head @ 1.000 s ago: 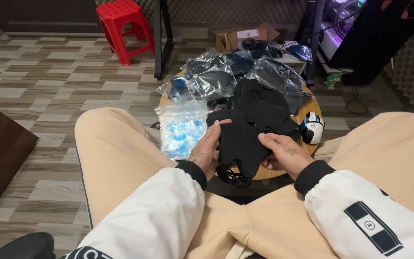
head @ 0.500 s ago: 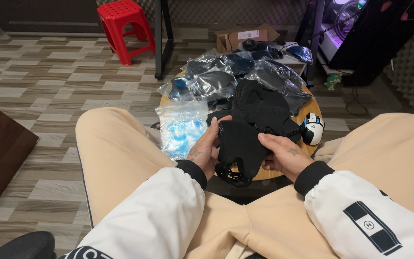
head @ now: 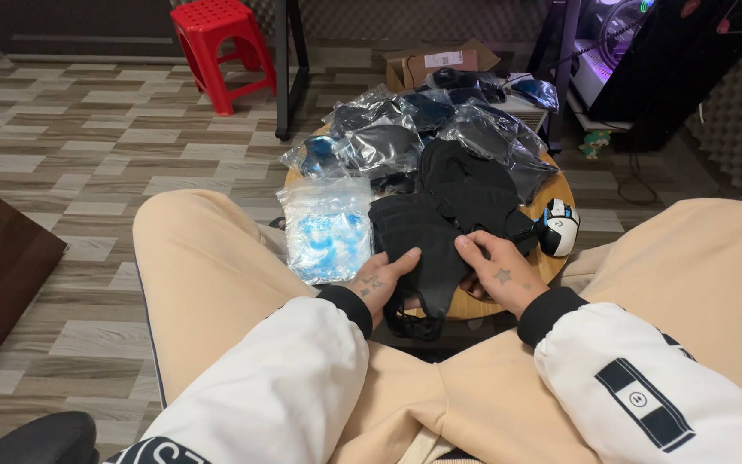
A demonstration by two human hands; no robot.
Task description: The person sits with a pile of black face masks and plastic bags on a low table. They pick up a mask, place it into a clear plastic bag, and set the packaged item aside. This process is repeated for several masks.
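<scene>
**Both hands on a black garment at the table's near edge**

While the person sits with knees spread around a small round wooden table (head: 553,273), both hands rest on a black fabric garment (head: 418,245) lying at the table's near edge. The left hand (head: 377,282) grips the garment's left side, thumb on top and fingers tucked beneath the cloth. The right hand (head: 498,272) lies on its right side, fingers spread flat and pressing down, thumb pointing toward the other hand. The two hands sit close together, with a strip of black cloth between them.

The garment's long axis runs from the far side of the table toward the person, tilted slightly leftward at its far end. Its near end droops over the table edge and hangs down between the legs, where a looped hem or strap (head: 405,325) shows.

Just behind it lies a heap of more black fabric (head: 465,182), touching it. To the left, a clear plastic bag with blue and white contents (head: 328,228) rests against the left thigh and overhangs the table. Farther back, several clear bags holding dark items (head: 388,142) are piled up. A white and black computer mouse (head: 557,226) sits at the table's right rim, just beside the right hand. A red plastic stool (head: 221,47) stands well apart on the wood-pattern floor, and a cardboard box (head: 435,64) sits behind the table.
</scene>
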